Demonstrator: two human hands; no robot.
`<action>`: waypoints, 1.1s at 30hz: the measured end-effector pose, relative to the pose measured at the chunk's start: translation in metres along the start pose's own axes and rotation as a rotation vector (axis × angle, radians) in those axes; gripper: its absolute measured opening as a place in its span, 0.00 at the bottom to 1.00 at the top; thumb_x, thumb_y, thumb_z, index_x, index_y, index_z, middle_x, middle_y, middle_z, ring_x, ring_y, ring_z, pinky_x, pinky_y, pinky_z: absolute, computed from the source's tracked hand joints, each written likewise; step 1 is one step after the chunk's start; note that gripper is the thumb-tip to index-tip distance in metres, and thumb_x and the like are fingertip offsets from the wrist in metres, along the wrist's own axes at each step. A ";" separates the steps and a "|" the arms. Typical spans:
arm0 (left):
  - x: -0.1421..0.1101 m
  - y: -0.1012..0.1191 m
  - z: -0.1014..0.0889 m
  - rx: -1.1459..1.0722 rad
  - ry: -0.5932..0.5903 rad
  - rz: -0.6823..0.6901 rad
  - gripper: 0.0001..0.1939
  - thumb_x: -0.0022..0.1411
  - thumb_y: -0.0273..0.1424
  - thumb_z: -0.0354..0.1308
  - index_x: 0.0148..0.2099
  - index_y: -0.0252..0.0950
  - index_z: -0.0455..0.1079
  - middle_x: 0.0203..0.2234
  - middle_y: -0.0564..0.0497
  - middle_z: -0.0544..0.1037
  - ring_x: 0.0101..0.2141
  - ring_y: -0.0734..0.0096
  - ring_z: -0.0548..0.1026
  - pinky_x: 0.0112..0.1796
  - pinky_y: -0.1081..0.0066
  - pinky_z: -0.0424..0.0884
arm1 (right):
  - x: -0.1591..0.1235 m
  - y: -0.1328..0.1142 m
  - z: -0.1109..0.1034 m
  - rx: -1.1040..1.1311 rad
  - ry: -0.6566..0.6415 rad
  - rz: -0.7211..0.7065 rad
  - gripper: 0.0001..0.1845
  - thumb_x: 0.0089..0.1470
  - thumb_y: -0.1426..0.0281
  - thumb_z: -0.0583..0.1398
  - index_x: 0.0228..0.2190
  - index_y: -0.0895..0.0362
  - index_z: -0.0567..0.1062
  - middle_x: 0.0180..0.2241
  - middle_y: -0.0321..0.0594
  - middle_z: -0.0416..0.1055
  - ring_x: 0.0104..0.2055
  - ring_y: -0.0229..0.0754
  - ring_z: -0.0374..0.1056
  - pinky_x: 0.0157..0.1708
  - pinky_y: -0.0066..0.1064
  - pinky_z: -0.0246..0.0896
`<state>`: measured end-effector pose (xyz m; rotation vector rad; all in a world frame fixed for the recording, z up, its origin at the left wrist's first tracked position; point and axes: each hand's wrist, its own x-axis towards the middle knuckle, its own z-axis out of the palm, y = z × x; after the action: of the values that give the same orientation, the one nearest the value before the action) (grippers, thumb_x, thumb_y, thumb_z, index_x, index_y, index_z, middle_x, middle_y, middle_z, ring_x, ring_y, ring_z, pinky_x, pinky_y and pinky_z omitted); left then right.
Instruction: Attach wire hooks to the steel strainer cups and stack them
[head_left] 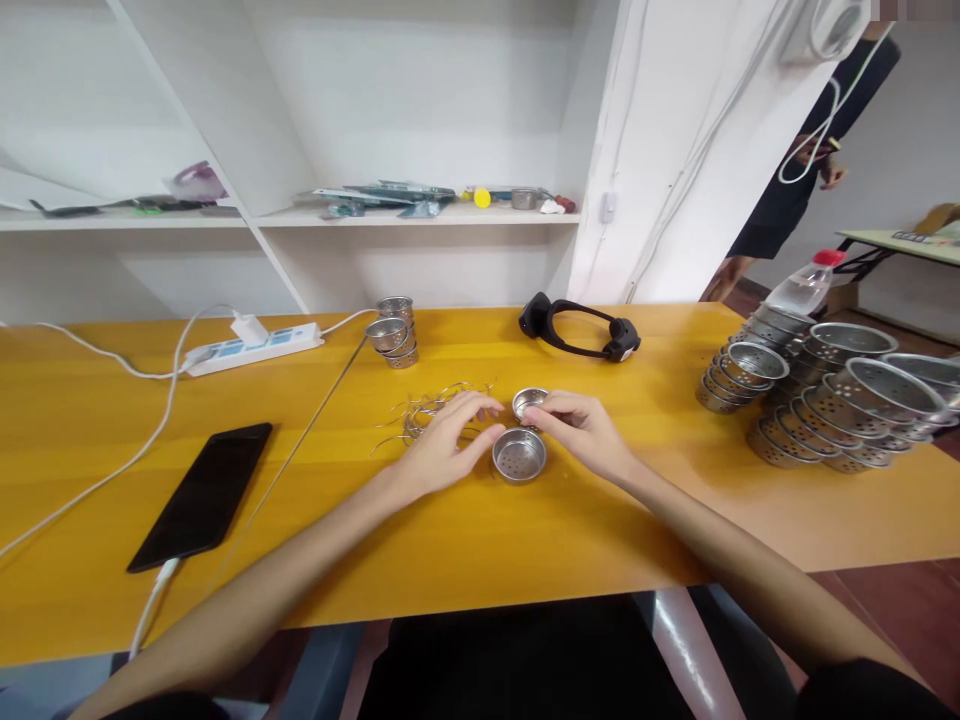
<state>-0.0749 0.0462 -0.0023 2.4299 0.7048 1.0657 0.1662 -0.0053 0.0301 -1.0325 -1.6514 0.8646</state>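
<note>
The left hand (448, 445) curves with thumb and fingers parted, at 9 o'clock of the large cup (519, 456); the right hand (589, 430) pinches the small cup (528, 398) at 12 o'clock. Wires (414, 414) lie on the tabletop (450, 545) at 10 o'clock.

The right hand (589, 432) covers part of the small cup (528, 398), the left hand (450, 442) part of the wires (412, 425).
</note>
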 end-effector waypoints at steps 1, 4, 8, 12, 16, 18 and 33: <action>-0.001 0.003 0.001 -0.040 -0.020 0.006 0.16 0.75 0.41 0.59 0.60 0.42 0.68 0.51 0.45 0.78 0.52 0.57 0.76 0.55 0.53 0.73 | 0.000 0.001 0.000 0.018 0.000 0.008 0.17 0.62 0.55 0.68 0.32 0.56 0.86 0.34 0.42 0.80 0.38 0.44 0.73 0.40 0.36 0.66; -0.003 0.008 0.006 -0.056 -0.116 0.047 0.33 0.67 0.48 0.67 0.67 0.44 0.62 0.62 0.41 0.73 0.61 0.49 0.73 0.61 0.46 0.70 | -0.001 0.003 0.001 0.059 0.005 0.045 0.17 0.61 0.55 0.69 0.33 0.56 0.86 0.36 0.42 0.80 0.38 0.44 0.73 0.42 0.37 0.67; -0.004 0.010 0.017 -0.005 -0.186 0.072 0.50 0.56 0.53 0.74 0.72 0.45 0.55 0.65 0.37 0.70 0.64 0.40 0.70 0.63 0.38 0.68 | -0.002 0.005 0.003 0.059 0.011 0.067 0.17 0.60 0.54 0.69 0.32 0.56 0.85 0.36 0.42 0.80 0.39 0.45 0.73 0.43 0.38 0.68; -0.007 0.011 0.027 -0.036 -0.145 0.017 0.48 0.62 0.47 0.73 0.74 0.45 0.50 0.67 0.36 0.67 0.66 0.41 0.69 0.63 0.38 0.69 | -0.002 0.006 0.005 0.070 0.019 0.077 0.18 0.60 0.54 0.69 0.29 0.56 0.83 0.33 0.41 0.78 0.36 0.43 0.71 0.41 0.36 0.66; -0.010 0.008 0.032 -0.052 -0.088 0.005 0.44 0.65 0.39 0.70 0.74 0.46 0.49 0.68 0.37 0.65 0.68 0.44 0.67 0.65 0.40 0.68 | -0.002 0.006 0.006 0.064 0.014 0.063 0.21 0.60 0.53 0.68 0.27 0.57 0.80 0.31 0.39 0.75 0.35 0.42 0.68 0.39 0.35 0.64; -0.010 0.004 0.033 -0.040 -0.065 -0.041 0.43 0.65 0.37 0.69 0.74 0.45 0.50 0.68 0.37 0.66 0.67 0.44 0.69 0.65 0.40 0.68 | -0.002 0.006 0.006 0.043 0.014 0.057 0.22 0.60 0.51 0.68 0.26 0.56 0.80 0.30 0.39 0.75 0.35 0.42 0.68 0.38 0.35 0.64; -0.007 0.004 0.032 -0.255 -0.047 -0.275 0.49 0.54 0.32 0.77 0.70 0.45 0.53 0.60 0.41 0.75 0.60 0.48 0.76 0.61 0.43 0.71 | -0.002 0.002 0.006 0.292 -0.076 0.112 0.29 0.66 0.47 0.61 0.25 0.58 0.78 0.20 0.30 0.53 0.24 0.35 0.52 0.27 0.31 0.50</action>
<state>-0.0532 0.0338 -0.0244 2.0658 0.8060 0.9237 0.1614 -0.0071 0.0264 -0.9039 -1.4849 1.1931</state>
